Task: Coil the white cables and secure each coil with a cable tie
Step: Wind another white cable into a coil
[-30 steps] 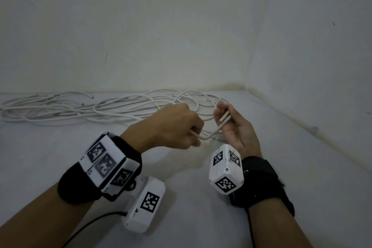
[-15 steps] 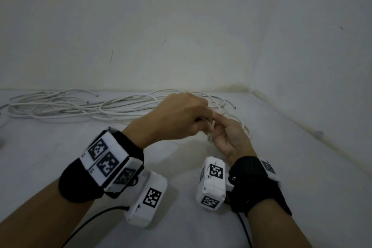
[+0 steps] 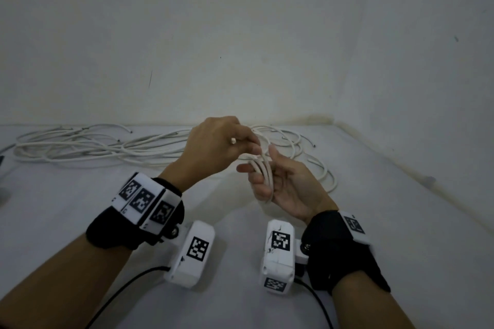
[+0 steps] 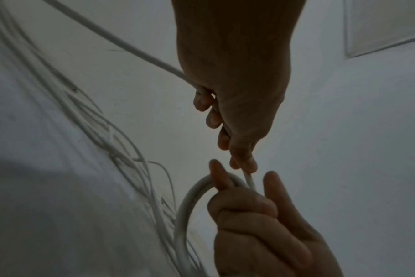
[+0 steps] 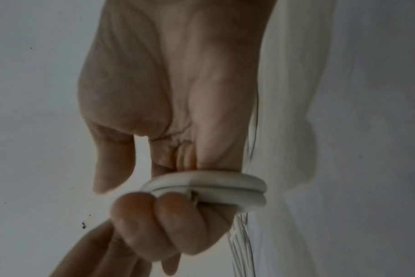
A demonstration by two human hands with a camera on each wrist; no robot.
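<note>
A small coil of white cable (image 3: 263,173) lies looped over the curled fingers of my right hand (image 3: 290,189), which is palm-up above the table. Just up and left of it, my left hand (image 3: 222,147) grips the same cable in its fist, and a cut end (image 3: 233,141) sticks out by the thumb. The left wrist view shows the cable (image 4: 121,43) running into my left hand (image 4: 235,90) and down to the coil (image 4: 190,202). In the right wrist view, two turns of the coil (image 5: 225,185) sit under my right hand's fingers (image 5: 168,223).
A loose tangle of long white cables (image 3: 93,145) sprawls along the back of the white table (image 3: 66,222), reaching right behind my hands (image 3: 318,168). Walls close the table at the back and right. Black leads run from both wrist cameras at the near edge.
Both hands have lifted. The right hand has turned palm-up and now carries several turns of cable. The left hand has moved up and away, feeding cable.
</note>
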